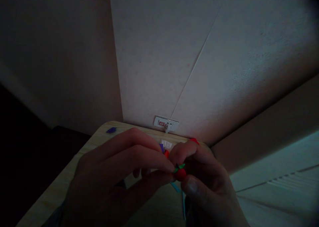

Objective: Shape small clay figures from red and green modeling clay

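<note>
A small round red model fruit (180, 175) with green leaves and a dark stem on top sits between my two hands, above the table. Its left side, by a leaf, is pinched by the thumb and fingertips of my left hand (117, 173). My right hand (211, 180) grips the fruit from the right, its thumb below and index finger bent above. Behind the fingers lie a purple piece (161, 148), an orange-red piece (166, 153) and a white wrapper (166, 144), all partly hidden. Light-blue strips (175, 187) show below the fruit.
The light wooden table (57, 183) meets a pale wall that has a socket panel (159, 122) with a plug in it. A dark purple piece (111, 130) lies near the far left corner, a red piece (194, 141) at the far right. The scene is dim.
</note>
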{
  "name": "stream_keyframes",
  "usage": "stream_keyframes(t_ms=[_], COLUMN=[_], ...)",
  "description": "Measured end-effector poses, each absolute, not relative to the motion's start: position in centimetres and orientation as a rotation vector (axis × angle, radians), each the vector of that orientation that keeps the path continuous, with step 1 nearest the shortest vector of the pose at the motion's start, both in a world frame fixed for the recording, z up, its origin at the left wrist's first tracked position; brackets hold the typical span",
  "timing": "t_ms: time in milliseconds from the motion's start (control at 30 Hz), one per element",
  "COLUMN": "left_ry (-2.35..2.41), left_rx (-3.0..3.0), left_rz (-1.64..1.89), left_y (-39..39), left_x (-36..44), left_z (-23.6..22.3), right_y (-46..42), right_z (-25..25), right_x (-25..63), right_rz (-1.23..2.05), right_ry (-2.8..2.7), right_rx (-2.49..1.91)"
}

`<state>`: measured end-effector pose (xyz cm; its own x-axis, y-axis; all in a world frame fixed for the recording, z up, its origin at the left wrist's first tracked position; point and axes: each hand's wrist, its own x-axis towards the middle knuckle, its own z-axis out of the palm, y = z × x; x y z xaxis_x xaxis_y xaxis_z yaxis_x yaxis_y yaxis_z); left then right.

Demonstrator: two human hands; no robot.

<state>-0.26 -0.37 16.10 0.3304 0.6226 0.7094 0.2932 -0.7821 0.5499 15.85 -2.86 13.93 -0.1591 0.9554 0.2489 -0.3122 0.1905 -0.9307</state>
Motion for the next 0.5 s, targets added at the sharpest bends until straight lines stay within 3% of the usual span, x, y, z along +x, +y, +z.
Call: stream_keyframes(t_ms=[500], left_ry=[0.794], left_rx=[2.073], left_rz=[1.418], left_y=[-0.39], left_x=[0.13], left_z=[16.22], right_y=[-3.55], right_z=[13.94], right_x=[15.46], right_rz=[1.102], right_ry=[-1.250], right_rx=[-0.792])
